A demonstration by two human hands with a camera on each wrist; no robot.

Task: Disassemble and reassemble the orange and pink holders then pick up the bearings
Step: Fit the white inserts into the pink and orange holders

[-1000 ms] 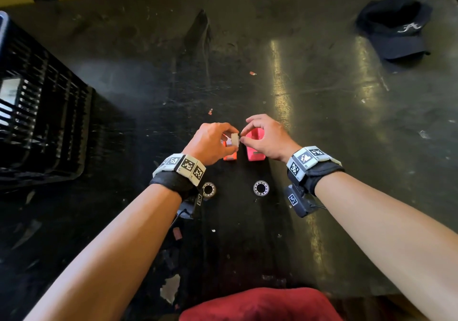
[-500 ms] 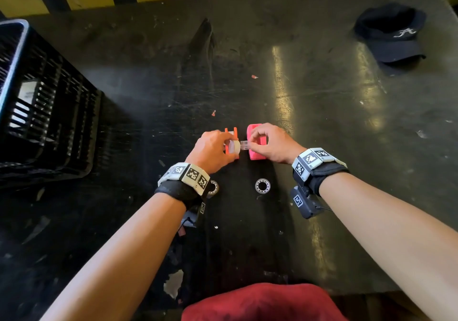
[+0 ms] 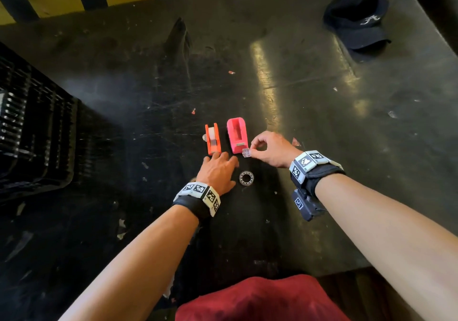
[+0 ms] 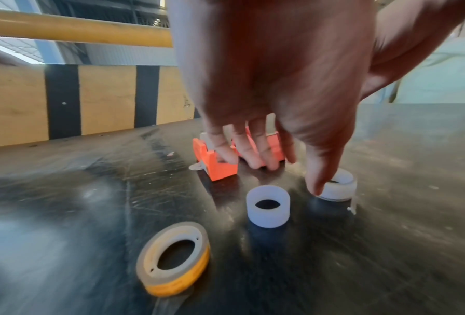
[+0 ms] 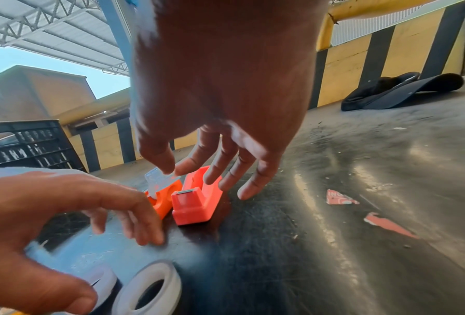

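The small orange plastic tape holder [image 3: 213,139] and the wider pink plastic tape holder [image 3: 237,136] sit side by side on the scuffed dark tabletop [image 3: 322,127], almost touching, just past both hands. Both look like light hollow mouldings, so I'd guess they skate around if you poke them one-handed; best bet is pinching across the two side walls, away from the little metal cutter strip at the near end of the pink one. Right hand [image 3: 271,150] has its grip pinching a tiny clear scrap of tape [image 3: 245,152] between thumb and forefinger, other fingers fanned out loose. That scrap looks floppy and probably sticky, annoying to let go of. Left hand [image 3: 218,172] is spread flat and low, fingertips by the orange holder's near end, holding nothing. The shiny steel ring bearing [image 3: 246,178] lies flat on the tabletop right beside the left hand, between the wrists. It's likely hard, slick and heavy for its size, so go thumb and finger across the outer rim. The left wrist view also shows a white plastic ring core [image 4: 268,209] and a yellowish roll of tape [image 4: 173,257] nearby.
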